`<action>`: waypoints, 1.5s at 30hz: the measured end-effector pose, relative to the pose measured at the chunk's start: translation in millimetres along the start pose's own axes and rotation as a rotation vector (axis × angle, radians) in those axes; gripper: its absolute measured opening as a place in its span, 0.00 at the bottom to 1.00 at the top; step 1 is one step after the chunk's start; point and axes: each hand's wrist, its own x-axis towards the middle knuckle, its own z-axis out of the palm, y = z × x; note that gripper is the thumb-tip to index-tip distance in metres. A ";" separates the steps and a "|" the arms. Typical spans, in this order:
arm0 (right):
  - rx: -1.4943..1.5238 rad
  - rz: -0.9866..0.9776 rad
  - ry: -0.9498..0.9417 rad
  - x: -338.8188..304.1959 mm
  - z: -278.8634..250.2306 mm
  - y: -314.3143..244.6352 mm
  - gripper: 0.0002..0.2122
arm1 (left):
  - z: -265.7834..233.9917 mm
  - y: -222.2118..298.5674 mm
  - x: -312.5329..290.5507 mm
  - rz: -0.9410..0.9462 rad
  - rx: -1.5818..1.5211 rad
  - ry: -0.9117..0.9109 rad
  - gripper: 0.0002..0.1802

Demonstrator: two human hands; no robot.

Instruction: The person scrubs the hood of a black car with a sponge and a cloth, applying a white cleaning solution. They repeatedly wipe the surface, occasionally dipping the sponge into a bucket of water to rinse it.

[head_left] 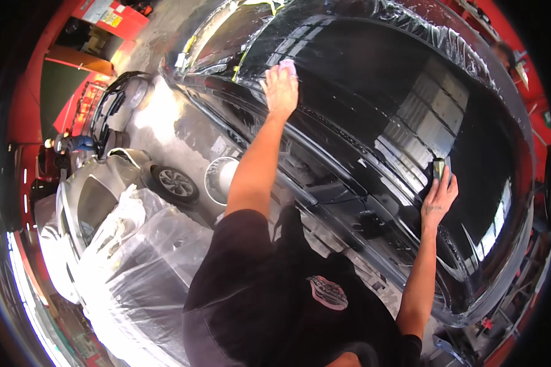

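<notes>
A glossy black car roof fills the upper right, wet-looking, with streaks and light reflections on it. My left hand reaches to its far left edge and presses a small pinkish-purple sponge or cloth against the surface; which of the two I cannot tell. Nearer me and to the right, my right hand grips a sanding block, dark with a yellowish-green side, on the roof. Its fingers wrap along the block's right side.
Clear plastic film and yellow-green tape border the roof. A white bucket stands on the floor beside the car. To the left are a film-draped car, a detached bumper and a person in blue.
</notes>
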 end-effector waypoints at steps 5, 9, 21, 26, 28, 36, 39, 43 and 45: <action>-0.128 0.092 -0.058 -2.0 1.2 3.3 0.23 | 14.7 -117.4 67.1 -0.041 0.067 -0.027 0.28; -0.105 0.166 -0.099 3.8 -5.5 -11.2 0.23 | 14.8 -148.4 92.9 -0.074 0.020 -0.100 0.28; -0.211 0.141 -0.060 10.1 -3.6 -24.6 0.26 | 1.5 -105.9 94.1 0.211 -0.249 0.058 0.22; -0.193 0.119 -0.032 10.8 -2.8 -17.2 0.26 | -7.2 6.4 45.2 0.480 -0.470 -0.109 0.25; -0.193 0.126 -0.033 7.4 -2.4 -11.2 0.26 | -8.3 39.4 20.7 0.551 -0.292 -0.114 0.29; -0.091 0.098 0.020 6.9 -4.1 -12.7 0.25 | -9.1 50.7 12.1 0.536 -0.172 -0.168 0.29; -0.058 0.114 0.012 12.0 -5.3 -17.6 0.25 | -11.2 48.7 14.3 0.515 -0.157 -0.163 0.28; -0.076 0.135 0.017 2.7 -2.7 -11.0 0.24 | -13.3 51.9 14.5 0.513 -0.139 -0.182 0.29; -0.114 0.103 0.028 2.6 -0.2 -11.7 0.23 | -14.5 49.0 13.7 0.510 -0.139 -0.202 0.28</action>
